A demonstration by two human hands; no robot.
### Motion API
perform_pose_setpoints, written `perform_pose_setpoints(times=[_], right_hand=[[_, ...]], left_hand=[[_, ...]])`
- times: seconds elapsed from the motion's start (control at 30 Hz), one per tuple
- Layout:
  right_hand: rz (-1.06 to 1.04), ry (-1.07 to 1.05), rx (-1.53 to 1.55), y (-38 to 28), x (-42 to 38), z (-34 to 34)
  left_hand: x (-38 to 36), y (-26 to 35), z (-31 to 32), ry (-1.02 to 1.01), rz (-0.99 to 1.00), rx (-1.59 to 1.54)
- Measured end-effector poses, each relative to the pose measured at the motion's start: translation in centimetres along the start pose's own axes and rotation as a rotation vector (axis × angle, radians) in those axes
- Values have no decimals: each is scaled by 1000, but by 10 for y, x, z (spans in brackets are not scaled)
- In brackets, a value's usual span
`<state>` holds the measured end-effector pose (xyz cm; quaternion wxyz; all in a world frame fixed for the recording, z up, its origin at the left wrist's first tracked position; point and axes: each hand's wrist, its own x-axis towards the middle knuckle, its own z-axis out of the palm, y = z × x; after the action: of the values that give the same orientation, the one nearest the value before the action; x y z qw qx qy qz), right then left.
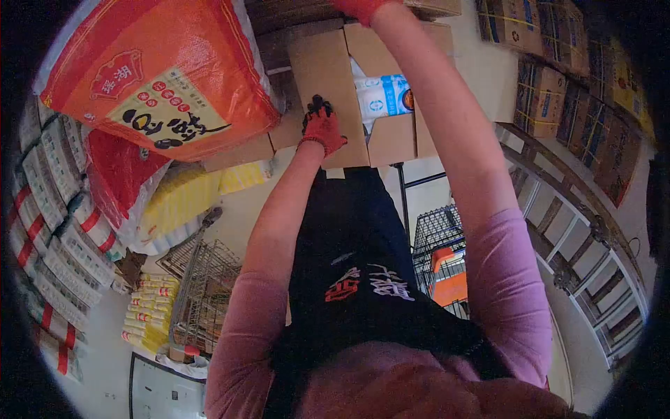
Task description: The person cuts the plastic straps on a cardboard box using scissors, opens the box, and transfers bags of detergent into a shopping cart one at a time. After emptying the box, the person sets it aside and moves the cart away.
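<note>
Bulging at left, an orange-red printed sack (171, 77) sits beside an open brown cardboard box (391, 138) holding blue-and-white plastic packets (382, 96). The red-gloved left hand (322, 128) rests on its flap, thumb apart; the red-gloved right hand (366, 8) (mostly cropped) hides its grip.

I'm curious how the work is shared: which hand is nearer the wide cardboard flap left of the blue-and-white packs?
The left. The left hand lies on the flap; the right hand is beyond, cut off by the picture's top edge.
</note>
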<state>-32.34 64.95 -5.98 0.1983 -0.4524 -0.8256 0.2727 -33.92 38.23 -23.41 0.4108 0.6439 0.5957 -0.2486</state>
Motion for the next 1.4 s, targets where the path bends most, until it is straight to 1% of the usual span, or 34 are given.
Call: perform_pose_setpoints(times=[0.07,0.17,0.27,0.3,0.37,0.47,0.5,0.57,0.67,0.77,0.8,0.87,0.9,0.97,1.0,1.07,1.1,1.17,1.2,1.27,1.3,1.37,1.4], right_hand=[[-237,115,70,31,-21,24],[-136,18,371,32,-33,18],[-93,296,320,29,-52,3],[12,367,239,36,-62,2],[224,504,72,62,-106,14],[575,158,-265,115,-211,38],[710,27,-396,127,-247,45],[967,-127,-568,144,-303,56],[920,-75,-577,161,-332,43],[751,-199,-523,188,-338,32],[659,-243,-578,186,-336,24],[600,-162,-538,191,-345,19],[571,-122,-515,193,-350,16],[644,-121,-402,199,-356,-23],[681,-122,-349,204,-359,-47],[678,-135,-440,222,-364,-79],[676,-141,-486,230,-365,-91],[694,-112,-450,245,-366,-107],[701,-97,-429,249,-365,-113],[777,-152,-376,250,-358,-126],[817,-182,-348,251,-357,-130],[807,-154,-324,261,-362,-129],[802,-143,-313,263,-364,-130]], left_hand=[[1,3,-2,-19,-6,33],[4,9,1,-29,-37,77],[-5,16,-13,-54,-23,71],[-4,18,-9,-2,-53,73],[-2,24,3,104,-109,73],[-15,45,3,301,-242,-153],[-20,54,0,350,-223,-138],[-30,77,-2,430,-187,-107],[-25,101,19,439,38,-158],[-20,125,17,460,-28,-166],[-16,131,17,455,-59,-177],[-8,139,17,449,-126,-194],[-6,143,15,397,-167,-216],[-5,153,8,294,-248,-260],[-3,157,7,276,-279,-293],[2,166,5,241,-335,-361],[9,167,8,279,-355,-375],[24,161,25,358,-396,-403],[25,154,31,410,-363,-568],[28,137,36,507,-291,-895],[14,137,27,415,-233,-1015],[-39,144,3,219,-117,-1251],[-49,140,31,193,-39,-1164]])
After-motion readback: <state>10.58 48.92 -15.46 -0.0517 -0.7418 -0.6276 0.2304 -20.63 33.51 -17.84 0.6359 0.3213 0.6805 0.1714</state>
